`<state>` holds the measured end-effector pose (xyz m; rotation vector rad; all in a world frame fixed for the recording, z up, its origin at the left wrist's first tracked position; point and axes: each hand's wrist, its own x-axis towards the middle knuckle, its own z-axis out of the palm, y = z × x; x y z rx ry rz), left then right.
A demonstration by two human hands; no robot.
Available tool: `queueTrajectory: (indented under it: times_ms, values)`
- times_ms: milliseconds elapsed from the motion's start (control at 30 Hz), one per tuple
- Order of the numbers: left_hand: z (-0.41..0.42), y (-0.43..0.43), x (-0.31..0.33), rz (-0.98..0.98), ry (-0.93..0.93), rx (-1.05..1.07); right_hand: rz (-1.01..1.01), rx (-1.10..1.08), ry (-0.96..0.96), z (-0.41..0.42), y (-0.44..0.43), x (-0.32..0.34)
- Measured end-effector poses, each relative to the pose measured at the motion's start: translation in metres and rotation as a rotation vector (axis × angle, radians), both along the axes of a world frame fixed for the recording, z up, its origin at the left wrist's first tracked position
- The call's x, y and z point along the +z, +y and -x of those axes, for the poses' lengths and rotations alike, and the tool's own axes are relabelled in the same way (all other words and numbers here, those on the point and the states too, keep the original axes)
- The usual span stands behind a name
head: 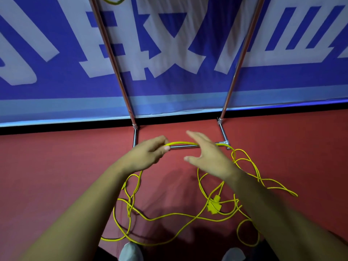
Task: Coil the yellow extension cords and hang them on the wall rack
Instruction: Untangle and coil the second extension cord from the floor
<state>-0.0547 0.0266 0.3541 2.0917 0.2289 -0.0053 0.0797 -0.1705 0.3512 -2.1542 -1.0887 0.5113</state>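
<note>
A long yellow extension cord (pixel 169 216) lies in loose tangled loops on the red floor, its yellow multi-socket end (pixel 213 204) near the middle right. My left hand (pixel 148 152) pinches a raised stretch of the cord between thumb and fingers. That stretch arcs rightward behind my right hand (pixel 205 157), whose fingers are spread and straight; whether it touches the cord is hidden. The metal rack (pixel 243 53) stands just beyond my hands, its two poles rising against the banner. A yellow cord loop (pixel 113 0) hangs at the top edge.
A blue and white banner (pixel 169 53) covers the wall behind the rack. The rack's chrome base bar (pixel 184 146) lies on the floor under my hands. My two shoes (pixel 130 251) show at the bottom edge.
</note>
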Motion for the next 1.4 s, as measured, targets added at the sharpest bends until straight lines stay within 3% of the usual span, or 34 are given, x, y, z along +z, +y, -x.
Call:
queueTrajectory:
  times_ms: [67,167,300,333,400,467,533,567,667,733,833,933,1000,1100,1167,1233,1333,1400]
  values:
    - [-0.003,-0.005,0.001,0.088,-0.008,-0.038,-0.031,0.074,0.029,0.014,0.009,0.002]
    - [-0.001,0.0,-0.001,0.147,0.022,-0.034,-0.185,0.08,0.241,0.012,0.009,0.011]
    - [0.009,0.022,-0.012,-0.044,0.259,0.005,-0.636,-0.364,0.535,-0.018,0.003,0.03]
    - [0.013,0.028,-0.016,-0.066,0.319,0.034,-0.66,-0.482,0.536,-0.028,-0.001,0.03]
    - [0.018,0.038,-0.021,-0.046,0.303,0.129,-0.481,-0.574,0.325,-0.048,-0.011,0.015]
    - [0.018,0.04,-0.018,0.012,0.147,0.241,-0.102,-0.48,0.11,-0.058,-0.017,0.001]
    - [0.014,0.031,-0.009,0.025,0.026,0.237,0.161,-0.362,0.026,-0.047,-0.018,-0.002]
    - [0.012,0.024,-0.004,0.054,0.002,0.186,0.173,-0.285,0.004,-0.039,-0.015,-0.001]
    - [0.004,0.002,0.002,0.137,0.009,0.017,-0.051,-0.029,0.061,-0.005,0.001,0.011]
    - [0.001,-0.003,0.003,0.16,-0.011,0.009,-0.074,0.08,0.09,0.009,0.009,0.007]
    - [-0.001,0.001,0.005,0.256,-0.06,0.106,-0.133,0.086,0.169,0.015,0.012,0.003]
    - [0.001,0.003,0.006,0.342,-0.07,0.089,-0.18,0.057,-0.018,0.014,0.016,0.001]
    - [0.001,-0.001,0.006,0.35,-0.066,0.02,-0.174,0.137,-0.021,0.016,0.018,-0.002]
    - [0.002,-0.002,0.007,0.383,-0.065,-0.012,-0.141,0.212,0.27,0.021,0.017,0.006]
    - [0.003,0.002,0.006,0.393,-0.045,-0.01,-0.226,0.189,0.393,0.018,0.016,0.013]
    - [0.006,0.009,0.0,0.329,0.041,-0.042,-0.368,0.068,0.425,0.011,0.017,0.019]
    - [0.014,0.023,-0.023,0.053,0.304,-0.111,-0.639,-0.171,0.563,-0.009,0.012,0.025]
    - [0.022,0.036,-0.042,-0.11,0.424,-0.043,-0.704,-0.293,0.601,-0.025,0.003,0.029]
